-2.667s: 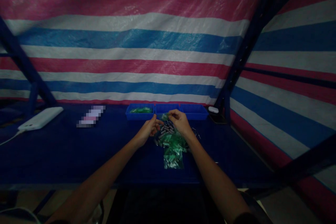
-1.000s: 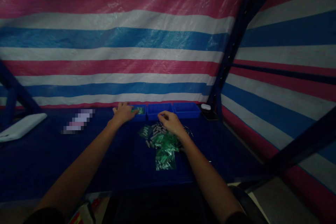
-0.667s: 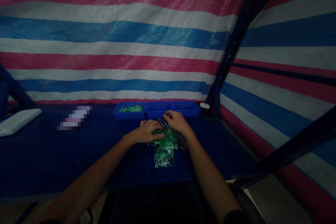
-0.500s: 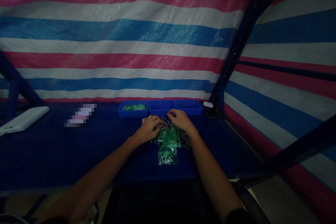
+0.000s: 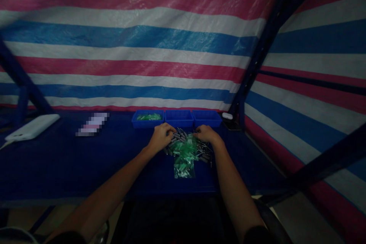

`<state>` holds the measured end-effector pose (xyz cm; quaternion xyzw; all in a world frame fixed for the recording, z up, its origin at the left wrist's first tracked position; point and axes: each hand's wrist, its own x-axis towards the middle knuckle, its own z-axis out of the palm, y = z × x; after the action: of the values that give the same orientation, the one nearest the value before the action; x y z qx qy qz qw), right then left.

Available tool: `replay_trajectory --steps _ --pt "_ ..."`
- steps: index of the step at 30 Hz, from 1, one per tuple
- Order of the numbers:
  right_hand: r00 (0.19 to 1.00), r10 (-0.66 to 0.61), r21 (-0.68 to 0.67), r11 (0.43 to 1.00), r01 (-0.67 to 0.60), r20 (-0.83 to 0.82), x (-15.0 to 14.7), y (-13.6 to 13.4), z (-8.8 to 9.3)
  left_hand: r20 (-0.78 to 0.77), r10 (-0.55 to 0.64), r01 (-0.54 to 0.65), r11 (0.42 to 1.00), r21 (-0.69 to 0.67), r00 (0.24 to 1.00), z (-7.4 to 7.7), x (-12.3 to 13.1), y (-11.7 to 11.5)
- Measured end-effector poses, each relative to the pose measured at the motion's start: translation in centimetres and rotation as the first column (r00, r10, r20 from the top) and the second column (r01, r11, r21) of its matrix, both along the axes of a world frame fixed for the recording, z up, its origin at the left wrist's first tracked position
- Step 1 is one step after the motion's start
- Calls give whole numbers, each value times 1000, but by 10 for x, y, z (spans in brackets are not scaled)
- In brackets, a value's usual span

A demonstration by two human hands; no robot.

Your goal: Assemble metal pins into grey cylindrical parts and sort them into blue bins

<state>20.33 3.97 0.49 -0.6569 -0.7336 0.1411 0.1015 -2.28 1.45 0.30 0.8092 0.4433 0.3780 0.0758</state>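
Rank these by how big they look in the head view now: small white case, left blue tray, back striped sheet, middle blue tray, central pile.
1. Back striped sheet
2. Central pile
3. Left blue tray and middle blue tray: too alike to rank
4. Small white case

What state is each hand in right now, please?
Left hand: curled at the pile of bags and parts; whether holding anything cannot be told.
Right hand: bent at the pile's other side; grip likewise unclear.

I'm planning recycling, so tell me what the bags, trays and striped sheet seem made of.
Bags: likely plastic film, glossy and see-through. Trays: probably moulded plastic, smooth-looking, evenly blue. Striped sheet: seemingly plastic, wrinkled with shiny streaks.
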Motion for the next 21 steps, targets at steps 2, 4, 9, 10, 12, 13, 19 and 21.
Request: replay_trajectory --steps 2,4,9,10,12,13,19,21 --pt "1000 3 -17 1000 -3 0 -2 -1 -1 -9 3 -3 1000 7 1000 1 0 0" --pt "999 -36 -9 999 36 -8 -6 -2 -2 -10 28 -28 1000 4 1000 0 1 0" --pt "994 -109 17 994 109 8 -13 -4 -1 -22 46 -47 999 -22 999 -5 1 1" --pt "995 -102 13 995 102 -15 -12 -3 -1 -32 40 -41 999 -36 999 -6 0 2" --pt "994 -77 7 997 78 -83 -10 -2 -2 -43 33 -36 997 -66 998 -6 -1 2" --pt "991 -66 3 998 67 -116 -9 -1 -2 -43 34 -37 996 -78 998 -5 -1 2" --pt "989 3 -47 999 -10 -149 -4 -1 -3 -55 1 -7 994 -106 999 -6 -3 3" --pt "992 9 -63 998 -17 -125 -5 -2 -3 -57 -13 7 994 -107 998 -7 -3 4"
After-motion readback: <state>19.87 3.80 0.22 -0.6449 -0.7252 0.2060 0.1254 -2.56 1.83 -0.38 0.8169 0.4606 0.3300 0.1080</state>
